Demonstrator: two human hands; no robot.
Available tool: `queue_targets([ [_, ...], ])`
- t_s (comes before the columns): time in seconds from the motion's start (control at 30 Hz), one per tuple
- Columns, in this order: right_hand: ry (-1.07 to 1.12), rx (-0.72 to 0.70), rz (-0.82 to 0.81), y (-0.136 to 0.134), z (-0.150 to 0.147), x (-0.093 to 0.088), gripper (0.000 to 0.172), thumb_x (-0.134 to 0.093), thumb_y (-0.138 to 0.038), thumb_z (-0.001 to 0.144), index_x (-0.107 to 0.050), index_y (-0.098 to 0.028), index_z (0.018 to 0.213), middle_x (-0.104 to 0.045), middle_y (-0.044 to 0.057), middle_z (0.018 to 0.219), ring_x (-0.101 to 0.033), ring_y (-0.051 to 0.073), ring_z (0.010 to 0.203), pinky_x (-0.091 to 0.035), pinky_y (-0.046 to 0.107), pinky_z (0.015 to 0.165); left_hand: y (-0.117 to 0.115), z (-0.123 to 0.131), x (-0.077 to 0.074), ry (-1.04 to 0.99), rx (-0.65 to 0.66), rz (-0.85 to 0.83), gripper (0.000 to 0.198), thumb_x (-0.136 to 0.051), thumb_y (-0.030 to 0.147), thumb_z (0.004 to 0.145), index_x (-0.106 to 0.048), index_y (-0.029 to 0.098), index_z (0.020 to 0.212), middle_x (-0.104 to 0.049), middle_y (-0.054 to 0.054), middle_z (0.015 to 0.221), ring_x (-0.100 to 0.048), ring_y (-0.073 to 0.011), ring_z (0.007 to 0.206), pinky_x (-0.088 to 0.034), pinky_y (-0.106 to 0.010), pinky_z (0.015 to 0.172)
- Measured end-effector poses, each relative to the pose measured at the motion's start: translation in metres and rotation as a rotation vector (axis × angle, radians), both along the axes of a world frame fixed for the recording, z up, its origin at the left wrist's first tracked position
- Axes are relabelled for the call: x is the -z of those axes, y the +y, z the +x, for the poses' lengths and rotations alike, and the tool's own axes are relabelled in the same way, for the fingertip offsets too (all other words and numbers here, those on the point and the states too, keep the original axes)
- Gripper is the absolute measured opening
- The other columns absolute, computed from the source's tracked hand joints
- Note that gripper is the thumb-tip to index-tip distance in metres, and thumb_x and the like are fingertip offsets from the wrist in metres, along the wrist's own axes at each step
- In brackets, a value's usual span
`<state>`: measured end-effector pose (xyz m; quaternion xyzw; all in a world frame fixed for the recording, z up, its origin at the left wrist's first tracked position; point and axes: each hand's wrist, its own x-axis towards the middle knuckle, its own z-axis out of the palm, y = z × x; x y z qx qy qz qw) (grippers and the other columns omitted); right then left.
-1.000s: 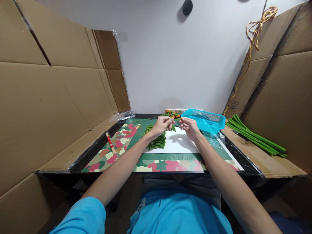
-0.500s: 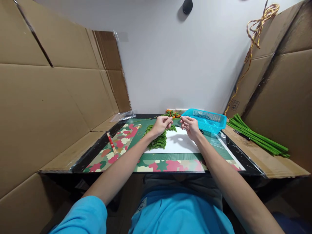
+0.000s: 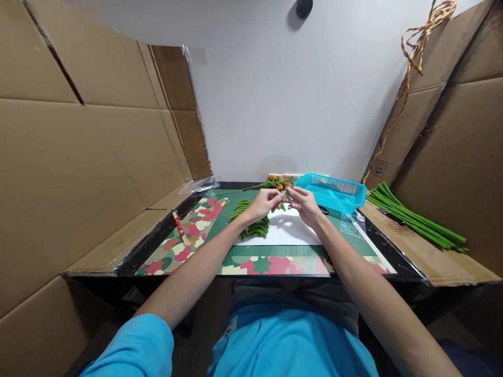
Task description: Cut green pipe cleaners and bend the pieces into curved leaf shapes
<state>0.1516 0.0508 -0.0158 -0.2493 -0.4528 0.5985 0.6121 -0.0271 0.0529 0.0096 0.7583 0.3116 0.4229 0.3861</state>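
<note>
My left hand (image 3: 268, 203) is closed in a pinch above the white paper (image 3: 294, 232). My right hand (image 3: 305, 202) faces it, thumb and fingers pinched, their tips almost touching the left ones. Between them shows a short bit of green pipe cleaner (image 3: 286, 192), mostly covered by the fingers. Under my left wrist lies a row of bent green pipe-cleaner pieces (image 3: 257, 229), partly on the paper. Just beyond my fingers are orange and green fuzzy flowers (image 3: 278, 183), with a thin green stem stretching left.
A blue plastic basket (image 3: 334, 193) stands at the back right, with black scissor handles (image 3: 323, 209) beside it. Long green pipe cleaners (image 3: 418, 217) and a dark pen (image 3: 391, 216) lie on cardboard at the right. A red-wrapped chopstick packet (image 3: 179, 228) lies left. Cardboard walls flank the table.
My hands have come closer together, the right one moving left. The green pipe cleaner that spanned the gap between them is now mostly hidden by fingers. The view has shifted slightly.
</note>
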Motion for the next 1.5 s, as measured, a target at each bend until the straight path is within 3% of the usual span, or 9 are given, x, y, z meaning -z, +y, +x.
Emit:
queue_targets([
  [0.1, -0.007, 0.022, -0.004, 0.002, 0.001, 0.001, 0.048, -0.102, -0.045, 0.054, -0.076, -0.019, 0.086, -0.074, 0.002, 0.076, -0.066, 0.014, 0.061, -0.049, 0.024, 0.049, 0.002, -0.002, 0.001, 0.010, -0.019, 0.018, 0.052, -0.072, 0.064, 0.087, -0.069, 0.013, 0.078, -0.063, -0.002, 0.064, -0.053, -0.0099, 0.051, -0.041, -0.022, 0.048],
  [0.2, -0.012, 0.035, 0.007, 0.001, 0.003, 0.000, 0.046, -0.101, -0.042, 0.055, -0.077, -0.019, 0.086, -0.073, 0.001, 0.073, -0.063, 0.013, 0.059, -0.047, 0.024, 0.049, 0.002, -0.005, 0.000, 0.010, -0.064, 0.084, 0.048, -0.081, 0.055, 0.082, -0.072, 0.014, 0.104, -0.069, -0.005, 0.085, -0.059, -0.0105, 0.061, -0.046, -0.022, 0.054],
  [0.3, -0.033, 0.014, 0.039, -0.002, 0.003, -0.001, 0.040, -0.098, -0.039, 0.059, -0.080, -0.017, 0.086, -0.071, 0.001, 0.071, -0.057, 0.011, 0.057, -0.045, 0.024, 0.049, 0.000, -0.008, -0.003, 0.051, -0.064, 0.191, 0.068, -0.093, 0.042, 0.071, -0.067, 0.017, 0.129, -0.071, -0.010, 0.111, -0.063, -0.0122, 0.074, -0.051, -0.023, 0.063],
  [0.5, -0.064, -0.025, 0.079, -0.008, 0.001, -0.003, 0.030, -0.093, -0.033, 0.061, -0.082, -0.017, 0.084, -0.061, -0.004, 0.058, -0.044, 0.008, 0.050, -0.039, 0.025, 0.048, -0.002, -0.008, -0.004, 0.118, 0.007, 0.225, 0.070, -0.088, 0.033, 0.076, -0.064, 0.017, 0.139, -0.071, -0.013, 0.124, -0.064, -0.0152, 0.084, -0.049, -0.024, 0.067],
  [0.7, -0.109, -0.091, 0.070, -0.008, 0.000, -0.001, 0.024, -0.092, -0.031, 0.061, -0.079, -0.016, 0.074, -0.066, 0.001, 0.066, -0.052, 0.010, 0.054, -0.038, 0.026, 0.048, -0.003, -0.008, -0.004, 0.147, -0.026, 0.288, 0.054, -0.087, 0.033, 0.079, -0.073, 0.018, 0.129, -0.071, -0.012, 0.120, -0.065, -0.0160, 0.086, -0.047, -0.025, 0.068],
  [0.9, -0.136, -0.145, 0.047, -0.007, 0.001, 0.000, 0.020, -0.089, -0.029, 0.064, -0.077, -0.017, 0.074, -0.063, -0.001, 0.064, -0.046, 0.008, 0.052, -0.040, 0.023, 0.048, 0.000, -0.007, -0.004, 0.078, -0.060, 0.323, 0.038, -0.084, 0.047, 0.082, -0.084, 0.019, 0.108, -0.072, -0.012, 0.112, -0.066, -0.0184, 0.090, -0.049, -0.028, 0.070],
  [1.2, -0.139, -0.172, 0.035, -0.004, 0.002, -0.001, 0.031, -0.094, -0.036, 0.062, -0.076, -0.017, 0.078, -0.068, 0.000, 0.070, -0.056, 0.011, 0.059, -0.047, 0.023, 0.051, 0.010, -0.004, -0.002, -0.147, -0.020, 0.118, 0.045, -0.090, 0.055, 0.073, -0.085, 0.014, 0.092, -0.079, -0.015, 0.103, -0.073, -0.0245, 0.097, -0.057, -0.035, 0.087],
  [1.5, -0.158, -0.212, 0.070, -0.006, 0.001, 0.001, 0.044, -0.097, -0.049, 0.065, -0.077, -0.016, 0.086, -0.077, 0.007, 0.086, -0.068, 0.014, 0.065, -0.057, 0.026, 0.055, 0.008, -0.004, -0.001, -0.188, -0.112, 0.062, 0.051, -0.090, 0.059, 0.071, -0.082, 0.012, 0.089, -0.079, -0.011, 0.085, -0.071, -0.0192, 0.075, -0.056, -0.032, 0.074],
])
